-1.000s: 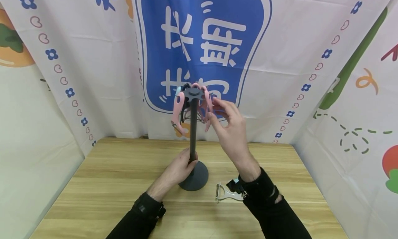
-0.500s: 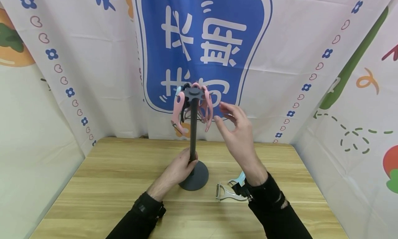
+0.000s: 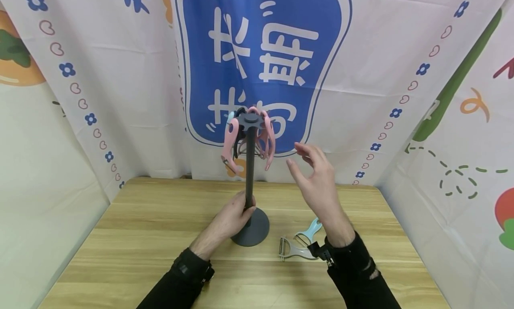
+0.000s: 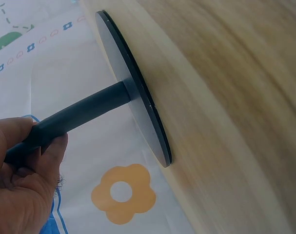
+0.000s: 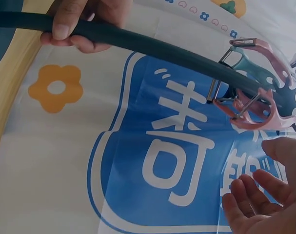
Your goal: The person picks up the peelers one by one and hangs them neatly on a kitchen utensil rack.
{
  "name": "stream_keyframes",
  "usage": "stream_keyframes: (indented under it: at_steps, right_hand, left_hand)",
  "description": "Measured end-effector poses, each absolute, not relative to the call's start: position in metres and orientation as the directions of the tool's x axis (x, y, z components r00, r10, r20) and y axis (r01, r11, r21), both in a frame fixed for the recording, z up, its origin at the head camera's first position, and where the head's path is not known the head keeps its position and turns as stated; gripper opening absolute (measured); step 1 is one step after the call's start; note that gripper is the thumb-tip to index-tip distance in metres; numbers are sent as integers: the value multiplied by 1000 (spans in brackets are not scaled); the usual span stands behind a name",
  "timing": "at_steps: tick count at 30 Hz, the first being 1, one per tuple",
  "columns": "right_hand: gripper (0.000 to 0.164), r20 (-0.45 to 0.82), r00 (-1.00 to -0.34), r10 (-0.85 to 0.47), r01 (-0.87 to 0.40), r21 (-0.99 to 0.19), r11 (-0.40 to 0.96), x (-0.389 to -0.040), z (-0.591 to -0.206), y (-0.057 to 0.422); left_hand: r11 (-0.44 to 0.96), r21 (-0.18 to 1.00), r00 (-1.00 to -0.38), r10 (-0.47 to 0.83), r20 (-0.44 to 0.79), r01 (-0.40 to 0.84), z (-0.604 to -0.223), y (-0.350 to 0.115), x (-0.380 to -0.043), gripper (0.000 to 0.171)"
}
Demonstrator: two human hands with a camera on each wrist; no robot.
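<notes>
A dark stand [image 3: 250,175] with a round base [image 3: 259,232] stands upright on the table. My left hand [image 3: 227,217] grips its pole low down, with fingers and thumb curled round it in the left wrist view. Peelers hang from the stand's top: a pink peeler [image 3: 229,144] at the left, another pink peeler [image 3: 270,141] at the right, and light blue and black ones partly hidden behind. The right wrist view shows a hanging teal peeler [image 5: 250,66] between pink ones. My right hand [image 3: 320,186] is in the air right of the peelers, holding nothing, its fingers loosely bent.
Below my right hand, a light blue peeler [image 3: 311,231] and a grey peeler [image 3: 297,252] lie on the wooden table [image 3: 140,237], the grey one's handle end partly covered by the wrist strap. A printed cloth [image 3: 361,41] hangs behind the table.
My right hand has left the right pink peeler and moved rightward and down, away from the stand. More of the light blue peeler on the table shows. My left hand stays on the pole.
</notes>
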State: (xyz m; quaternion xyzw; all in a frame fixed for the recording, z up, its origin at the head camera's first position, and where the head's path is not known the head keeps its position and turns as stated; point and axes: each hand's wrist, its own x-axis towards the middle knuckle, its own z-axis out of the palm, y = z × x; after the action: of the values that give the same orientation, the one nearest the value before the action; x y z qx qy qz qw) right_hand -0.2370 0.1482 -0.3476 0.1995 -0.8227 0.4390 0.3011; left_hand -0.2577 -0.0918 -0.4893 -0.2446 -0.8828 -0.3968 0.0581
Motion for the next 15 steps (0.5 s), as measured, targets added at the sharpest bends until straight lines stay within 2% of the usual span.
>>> stream_keyframes:
  at_steps: [15]
  right_hand:
    - [53, 548, -836, -26, -438, -640, 632, -237, -374, 169]
  left_hand:
    - [565, 678, -878, 380, 292, 470, -488, -92, -257, 10]
